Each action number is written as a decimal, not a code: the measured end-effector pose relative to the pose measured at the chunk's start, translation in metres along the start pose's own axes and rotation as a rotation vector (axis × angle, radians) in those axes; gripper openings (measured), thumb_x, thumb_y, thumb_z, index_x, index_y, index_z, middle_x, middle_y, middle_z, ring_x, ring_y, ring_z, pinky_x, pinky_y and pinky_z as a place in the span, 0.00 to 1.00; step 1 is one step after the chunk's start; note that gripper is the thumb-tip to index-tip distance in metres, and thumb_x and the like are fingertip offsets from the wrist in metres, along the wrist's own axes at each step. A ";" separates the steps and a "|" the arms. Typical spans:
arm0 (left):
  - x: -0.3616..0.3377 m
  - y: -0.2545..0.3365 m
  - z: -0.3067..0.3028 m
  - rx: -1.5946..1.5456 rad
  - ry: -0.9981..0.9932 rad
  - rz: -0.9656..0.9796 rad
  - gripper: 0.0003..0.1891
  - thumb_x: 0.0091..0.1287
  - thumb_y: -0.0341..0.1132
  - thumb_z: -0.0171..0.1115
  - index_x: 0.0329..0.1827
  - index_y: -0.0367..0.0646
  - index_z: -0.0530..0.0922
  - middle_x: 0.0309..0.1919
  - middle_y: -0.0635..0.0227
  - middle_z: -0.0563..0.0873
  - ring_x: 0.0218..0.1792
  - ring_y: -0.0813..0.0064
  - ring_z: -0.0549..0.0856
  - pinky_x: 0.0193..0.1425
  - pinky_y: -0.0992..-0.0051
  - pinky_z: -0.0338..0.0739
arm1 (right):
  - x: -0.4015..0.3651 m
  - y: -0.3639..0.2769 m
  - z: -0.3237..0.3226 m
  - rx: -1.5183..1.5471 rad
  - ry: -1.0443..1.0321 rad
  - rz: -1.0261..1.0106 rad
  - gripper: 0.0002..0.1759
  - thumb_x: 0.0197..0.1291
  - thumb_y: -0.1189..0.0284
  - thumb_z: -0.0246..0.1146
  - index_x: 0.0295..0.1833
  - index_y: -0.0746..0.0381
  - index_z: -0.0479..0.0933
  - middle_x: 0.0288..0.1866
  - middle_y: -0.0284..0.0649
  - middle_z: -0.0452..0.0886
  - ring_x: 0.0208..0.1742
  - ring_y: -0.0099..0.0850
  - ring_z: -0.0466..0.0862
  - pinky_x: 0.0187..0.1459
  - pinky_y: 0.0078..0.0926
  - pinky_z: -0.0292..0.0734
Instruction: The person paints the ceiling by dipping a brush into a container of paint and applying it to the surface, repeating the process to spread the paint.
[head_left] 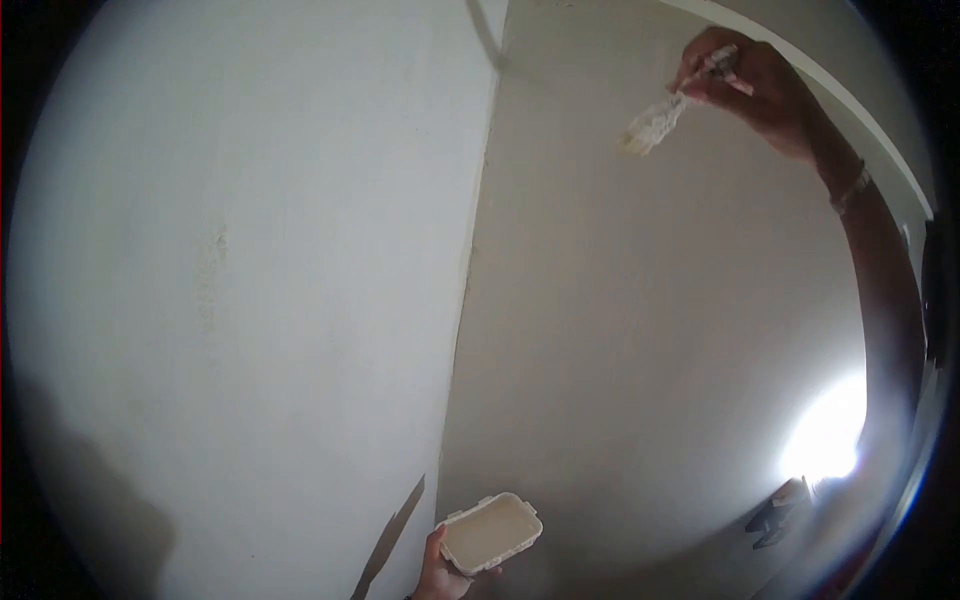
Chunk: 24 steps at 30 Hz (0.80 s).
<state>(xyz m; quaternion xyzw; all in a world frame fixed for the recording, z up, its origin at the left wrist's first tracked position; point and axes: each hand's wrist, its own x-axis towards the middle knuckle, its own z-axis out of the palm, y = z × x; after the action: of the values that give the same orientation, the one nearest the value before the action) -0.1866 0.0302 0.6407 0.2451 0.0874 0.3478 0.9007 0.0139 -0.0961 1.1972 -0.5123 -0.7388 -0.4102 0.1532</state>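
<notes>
Raised at the upper right, my right hand (735,85) is closed round the handle of a paintbrush (655,125). The brush is caked in whitish paint, and its bristles point down and left in front of the wall. At the bottom middle my left hand (443,575) grips a small rectangular plastic container (492,533) from its left side and beneath. Off-white liquid fills part of the container, which has clip tabs along its rim. Most of the left fingers are hidden under it.
A pale wall (300,250) on the left meets a greyer wall (640,300) at a corner line. Yellowish stains (215,260) mark the left wall. A bright lamp (830,440) glares at the lower right beside a dark object (775,515). Shadows fall on both walls.
</notes>
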 end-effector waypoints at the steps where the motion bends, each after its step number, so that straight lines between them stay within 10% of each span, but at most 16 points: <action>1: 0.006 0.009 0.003 0.006 -0.013 0.011 0.27 0.70 0.57 0.50 0.64 0.49 0.72 0.54 0.64 0.83 0.48 0.62 0.86 0.31 0.59 0.88 | 0.018 0.007 -0.001 -0.020 0.012 0.053 0.08 0.64 0.69 0.65 0.43 0.61 0.76 0.42 0.35 0.83 0.48 0.29 0.84 0.54 0.33 0.78; 5: 0.014 0.012 -0.008 -0.021 -0.034 -0.021 0.28 0.70 0.57 0.50 0.64 0.49 0.71 0.55 0.64 0.82 0.49 0.61 0.86 0.31 0.58 0.88 | 0.060 0.021 -0.021 -0.330 0.141 -0.065 0.11 0.65 0.65 0.65 0.43 0.62 0.76 0.33 0.37 0.83 0.33 0.26 0.82 0.38 0.26 0.77; 11: 0.011 0.010 -0.009 0.010 -0.016 0.051 0.28 0.69 0.58 0.51 0.65 0.50 0.71 0.56 0.64 0.82 0.50 0.60 0.85 0.32 0.58 0.88 | 0.064 0.023 -0.042 -0.432 0.453 -0.216 0.09 0.65 0.68 0.65 0.44 0.62 0.76 0.35 0.40 0.85 0.38 0.31 0.85 0.41 0.28 0.79; 19: 0.001 0.013 0.006 0.019 -0.033 0.083 0.27 0.70 0.56 0.52 0.65 0.50 0.72 0.56 0.64 0.82 0.50 0.61 0.85 0.31 0.59 0.88 | 0.005 0.026 0.005 -0.397 0.136 -0.175 0.09 0.64 0.68 0.65 0.44 0.61 0.77 0.43 0.38 0.83 0.48 0.29 0.84 0.51 0.35 0.80; 24: 0.006 0.008 -0.002 0.019 -0.073 0.079 0.27 0.70 0.57 0.51 0.65 0.50 0.71 0.56 0.63 0.82 0.51 0.61 0.85 0.33 0.59 0.88 | -0.035 -0.006 0.051 0.059 -0.046 -0.273 0.05 0.64 0.72 0.64 0.41 0.61 0.77 0.38 0.40 0.84 0.39 0.31 0.87 0.42 0.32 0.84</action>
<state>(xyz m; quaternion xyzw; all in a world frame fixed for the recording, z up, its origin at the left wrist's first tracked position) -0.1877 0.0399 0.6437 0.2693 0.0482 0.3730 0.8866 0.0338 -0.0806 1.1405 -0.4116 -0.8167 -0.3934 0.0938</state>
